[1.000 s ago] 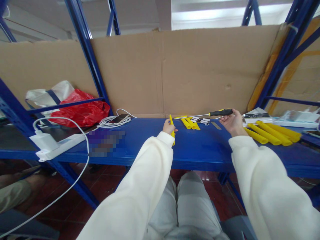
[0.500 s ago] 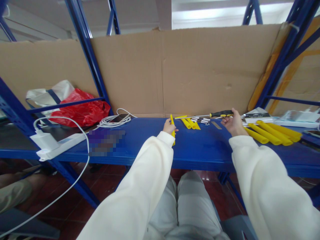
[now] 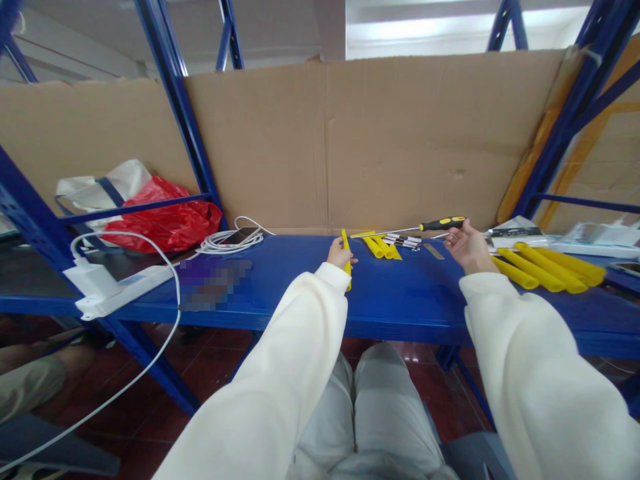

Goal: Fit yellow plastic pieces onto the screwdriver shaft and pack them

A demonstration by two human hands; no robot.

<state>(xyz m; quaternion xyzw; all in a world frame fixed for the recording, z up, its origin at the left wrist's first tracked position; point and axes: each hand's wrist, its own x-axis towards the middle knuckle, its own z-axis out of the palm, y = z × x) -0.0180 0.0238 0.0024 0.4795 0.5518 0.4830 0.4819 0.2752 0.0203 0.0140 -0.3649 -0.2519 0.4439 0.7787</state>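
Note:
My left hand (image 3: 339,255) is closed around a thin yellow strip (image 3: 345,241) that stands nearly upright over the blue shelf (image 3: 400,297). My right hand (image 3: 467,248) is curled at the end of a black-and-yellow screwdriver (image 3: 443,224), and its fingers lie under the handle. The screwdriver's shaft points left, over a few short yellow tubes (image 3: 380,247) and some small black-and-silver parts (image 3: 403,239). A flat metal piece (image 3: 433,251) lies just left of my right hand.
Longer yellow tubes (image 3: 545,265) are piled at the right, beside white boxes (image 3: 595,237). A coiled white cable with a phone (image 3: 233,239), a red bag (image 3: 160,220) and a white power strip (image 3: 115,290) lie at the left. Cardboard (image 3: 400,147) closes off the back. Another person's leg (image 3: 25,390) shows at the lower left.
The screwdriver dipped towards the shelf and has come back up a little in my right hand. My left hand and its yellow strip have barely moved.

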